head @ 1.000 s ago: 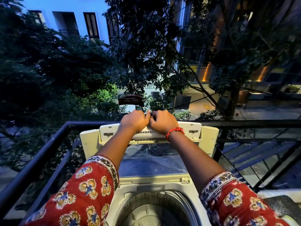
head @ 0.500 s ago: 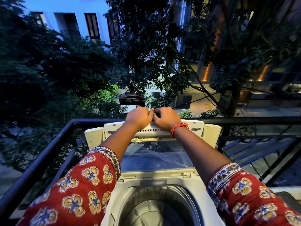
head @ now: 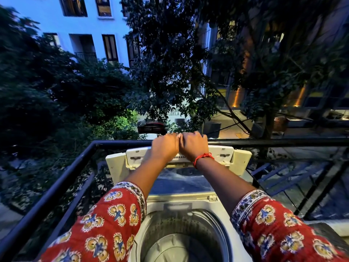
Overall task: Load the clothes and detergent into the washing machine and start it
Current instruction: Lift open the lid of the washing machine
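Note:
A cream top-load washing machine (head: pixel 156 205) stands against the balcony railing. Its lid (head: pixel 224 156) is raised and folded back, the glass panel (head: pixel 181 183) facing me. My left hand (head: pixel 165 145) and my right hand (head: pixel 193 144), which has a red thread at the wrist, sit side by side with fingers curled over the lid's top edge. Below my forearms the steel drum (head: pixel 181 235) lies uncovered, and I see nothing inside it. No clothes or detergent are in view.
A black metal railing (head: pixel 56 188) runs along the left and across behind the machine (head: pixel 283 141). More bars fill the right side. Beyond are trees, buildings and a street far below. A dark surface shows at the lower right corner (head: pixel 332 237).
Both hands stay on the lid's top edge. The view has shifted slightly, so more of the drum shows under my arms.

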Demonstrator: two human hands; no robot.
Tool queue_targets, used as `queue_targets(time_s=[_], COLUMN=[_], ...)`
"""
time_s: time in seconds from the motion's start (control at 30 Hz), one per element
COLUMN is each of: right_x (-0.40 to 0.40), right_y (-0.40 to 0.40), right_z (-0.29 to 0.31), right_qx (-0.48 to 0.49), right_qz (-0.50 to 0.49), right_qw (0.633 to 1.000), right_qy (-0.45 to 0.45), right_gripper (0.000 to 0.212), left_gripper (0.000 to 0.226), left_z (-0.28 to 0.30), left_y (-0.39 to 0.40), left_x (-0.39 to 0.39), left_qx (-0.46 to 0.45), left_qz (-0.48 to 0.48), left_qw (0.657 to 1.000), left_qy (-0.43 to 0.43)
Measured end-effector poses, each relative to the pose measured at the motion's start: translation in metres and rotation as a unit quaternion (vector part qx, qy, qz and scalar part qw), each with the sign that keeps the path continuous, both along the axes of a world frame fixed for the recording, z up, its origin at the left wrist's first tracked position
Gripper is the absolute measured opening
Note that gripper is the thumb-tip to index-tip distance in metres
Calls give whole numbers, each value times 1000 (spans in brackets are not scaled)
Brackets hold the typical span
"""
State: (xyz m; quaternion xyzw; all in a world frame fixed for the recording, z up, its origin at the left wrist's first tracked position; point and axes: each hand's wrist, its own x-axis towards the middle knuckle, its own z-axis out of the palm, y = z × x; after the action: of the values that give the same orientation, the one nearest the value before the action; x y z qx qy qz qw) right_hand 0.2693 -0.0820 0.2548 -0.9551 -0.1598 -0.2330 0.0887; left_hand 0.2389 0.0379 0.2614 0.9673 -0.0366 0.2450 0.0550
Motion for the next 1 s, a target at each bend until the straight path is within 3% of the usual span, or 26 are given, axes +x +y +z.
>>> queue_targets(time_s=[0.4,0.63,0.83,1.0], right_x=[-30,-16,8,29], right_y=[-7,-4,-3,-4], right_z=[-11,-10,-7,-9], right_qx=[28,45,62,32], right_qz=[14,30,58,98], right_qw=[999,998,996,995], right_qy=[-25,-11,-7,-14], right_gripper=[33,40,41,38], left_gripper=[37,41,46,46], left_z=[-7,-20,-25,-24], left_y=[1,3,8,11], left_x=[-31,-26,-3,20], left_qx=[12,35,63,24], left_qz=[2,-69,-36,-22], left_qw=[1000,997,997,999], left_qy=[6,26,31,31])
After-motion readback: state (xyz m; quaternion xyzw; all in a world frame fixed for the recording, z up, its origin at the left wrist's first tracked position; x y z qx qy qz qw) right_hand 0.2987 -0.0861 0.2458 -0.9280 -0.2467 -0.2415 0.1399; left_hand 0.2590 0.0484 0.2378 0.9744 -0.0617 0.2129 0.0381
